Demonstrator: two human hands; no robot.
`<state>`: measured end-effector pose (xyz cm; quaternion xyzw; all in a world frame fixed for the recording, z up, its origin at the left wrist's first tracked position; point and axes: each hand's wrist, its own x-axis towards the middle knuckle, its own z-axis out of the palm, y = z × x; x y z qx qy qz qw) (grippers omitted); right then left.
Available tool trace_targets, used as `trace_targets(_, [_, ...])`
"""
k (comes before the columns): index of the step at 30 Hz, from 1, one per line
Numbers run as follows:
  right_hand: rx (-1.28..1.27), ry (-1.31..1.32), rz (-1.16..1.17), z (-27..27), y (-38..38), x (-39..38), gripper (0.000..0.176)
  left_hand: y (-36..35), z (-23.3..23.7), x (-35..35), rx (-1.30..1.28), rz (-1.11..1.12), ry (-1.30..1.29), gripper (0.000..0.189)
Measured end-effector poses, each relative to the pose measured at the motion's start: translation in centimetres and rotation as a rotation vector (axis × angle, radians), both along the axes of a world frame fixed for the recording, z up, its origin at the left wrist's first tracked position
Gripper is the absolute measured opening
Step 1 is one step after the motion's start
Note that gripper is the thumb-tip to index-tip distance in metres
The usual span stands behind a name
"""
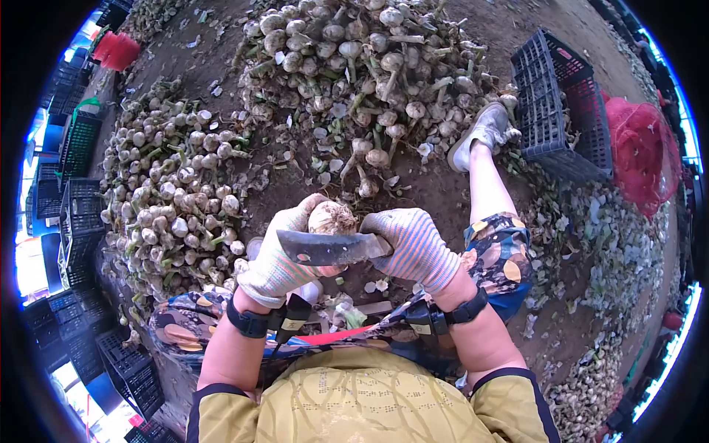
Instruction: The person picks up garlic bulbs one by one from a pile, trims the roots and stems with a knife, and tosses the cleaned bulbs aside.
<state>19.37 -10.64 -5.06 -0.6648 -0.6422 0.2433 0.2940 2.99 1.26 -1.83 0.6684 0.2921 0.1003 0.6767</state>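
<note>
My left hand [279, 255], in a striped knit glove, is closed around a garlic bulb [330, 218] whose root end faces up and away from me. My right hand [415, 245], gloved the same way, grips a knife [325, 249] by its handle. The broad dark blade lies crosswise on the near side of the bulb and overlaps my left glove in this view. Beyond my hands rises a large heap of untrimmed garlic [354, 59] with stalks. Left of them spreads a pile of garlic bulbs [185, 199], mostly with short stems.
A black plastic crate [555, 122] stands at the right beside a red mesh sack [639, 151]. My outstretched leg [491, 181] reaches toward the heap. Garlic skins and trimmings [617, 251] litter the ground on the right. Several black crates [80, 221] line the left edge.
</note>
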Motion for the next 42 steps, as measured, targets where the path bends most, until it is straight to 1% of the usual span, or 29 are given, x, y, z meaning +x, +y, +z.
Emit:
trace_targets(2, [0.031, -0.020, 0.008, -1.3, 0.0, 0.0, 0.030, 0.0, 0.3, -0.1, 0.133, -0.121, 0.042, 0.058])
trace_targets(3, [0.133, 0.032, 0.006, -1.6, 0.1, 0.0, 0.023, -0.1, -1.0, -0.5, 0.138, -0.140, -0.016, 0.054])
trace_targets(4, [0.236, 0.083, 0.003, -2.1, 0.2, 0.1, 0.016, -0.9, 1.3, 0.1, 0.005, -0.131, 0.000, 0.051])
trace_targets(6, [0.267, 0.090, 0.005, -4.2, 0.4, 0.6, 0.017, -1.6, 1.6, 0.2, 0.077, -0.195, 0.038, 0.046])
trace_targets(7, [0.022, 0.135, -0.140, -5.5, 0.5, 1.2, 0.019, -1.7, 2.6, -0.4, 0.090, -0.219, 0.006, 0.043])
trace_targets(8, [-0.222, 0.183, -0.286, -6.5, 0.6, 1.7, 0.022, -1.7, 2.7, -1.0, -0.137, -0.481, 0.055, 0.044])
trace_targets(10, [-0.201, 0.167, -0.324, -7.9, 0.5, 3.0, 0.024, -2.0, 4.4, -1.4, 0.417, -0.526, -0.124, 0.046])
trace_targets(11, [0.030, 0.399, -0.452, -8.7, 0.7, 2.5, 0.019, -0.6, 3.5, -2.9, 0.608, -0.301, -0.138, 0.051])
trace_targets(12, [0.075, 0.578, -0.493, -9.3, 0.5, 2.8, 0.015, 0.0, 3.5, -4.8, 0.347, 0.058, 0.080, 0.036])
trace_targets(13, [0.066, 0.675, -0.537, -7.7, 0.4, 2.7, 0.013, 2.5, 3.4, -5.7, 0.169, 0.236, 0.196, 0.041])
trace_targets(15, [0.067, 0.721, -0.597, -3.4, 0.1, 2.5, 0.011, 7.5, 3.2, -10.7, 0.677, 0.163, 0.825, 0.045])
trace_targets(16, [0.057, 0.721, -0.605, -2.6, -0.2, 2.5, 0.011, 8.8, 3.2, -11.0, 0.940, -0.064, 1.437, 0.053])
trace_targets(18, [0.075, 1.080, -0.689, -1.8, -0.3, 2.5, 0.011, 8.5, 0.1, -10.9, 1.233, -0.122, 1.277, 0.063])
trace_targets(19, [0.061, 1.144, -0.734, -1.7, -0.3, 2.5, 0.009, 8.0, -3.0, -9.4, 1.251, -0.197, 1.002, 0.067])
trace_targets(20, [0.049, 1.147, -0.742, -1.3, -0.4, 2.6, 0.009, 6.7, -6.0, -6.5, 1.249, -0.265, 0.724, 0.071])
trace_targets(22, [0.046, 1.279, -0.737, -0.4, -0.4, 3.0, 0.007, 1.3, -10.0, 0.4, 0.953, -0.369, 0.363, 0.070])
trace_targets(23, [0.041, 1.230, -0.769, -0.1, -0.5, 3.2, 0.006, -1.1, -12.0, 2.9, 0.922, -0.474, 0.305, 0.067])
trace_targets(24, [0.061, 1.252, -0.784, 0.1, -0.6, 3.5, 0.007, -3.0, -15.5, 4.7, 0.931, -0.555, 0.078, 0.067])
trace_targets(26, [0.059, 1.263, -0.828, 0.8, -0.6, 3.7, 0.008, -7.1, -19.4, 7.0, 1.205, -0.835, 0.247, 0.034])
trace_targets(28, [0.046, 1.263, -0.816, 1.0, -0.8, 4.0, 0.008, -9.2, -26.9, 6.8, 1.247, -0.632, 0.249, 0.030])
trace_targets(29, [0.050, 1.247, -0.800, 1.1, -0.8, 4.0, 0.008, -8.6, -27.5, 7.3, 1.202, -0.741, 0.422, 0.028])
trace_targets(30, [0.055, 1.231, -0.786, 1.1, -0.7, 4.0, 0.008, -8.2, -27.8, 7.4, 1.152, -0.707, 0.578, 0.028])
trace_targets(31, [0.029, 1.210, -0.809, 1.1, -0.6, 4.0, 0.008, -8.1, -30.6, 6.6, 0.950, -0.656, 0.531, 0.033])
trace_targets(32, [0.030, 1.210, -0.822, 0.9, -0.8, 4.0, 0.008, -7.1, -27.8, 7.5, 0.749, -0.604, 0.483, 0.040])
trace_targets(33, [0.032, 1.136, -0.806, 0.7, -0.9, 4.0, 0.006, -6.3, -24.6, 8.1, 0.679, -0.782, 0.696, 0.051])
trace_targets(34, [0.040, 1.063, -0.778, 0.5, -0.9, 3.9, 0.005, -5.6, -24.8, 7.7, 0.515, -0.667, 0.641, 0.052])
trace_targets(36, [-0.003, 1.061, -0.714, -0.1, -1.3, 3.8, 0.004, -3.5, -20.7, 6.9, 0.100, -0.261, 0.235, 0.059])
trace_targets(39, [0.036, 0.667, -0.532, -2.5, -1.4, 2.7, 0.011, -0.1, -11.4, 6.0, -0.464, 0.003, -0.051, 0.072])
trace_targets(42, [-0.099, 0.166, -0.351, -1.5, -1.3, 1.4, 0.018, 1.9, -5.1, 3.6, -0.587, 0.043, -0.146, 0.075])
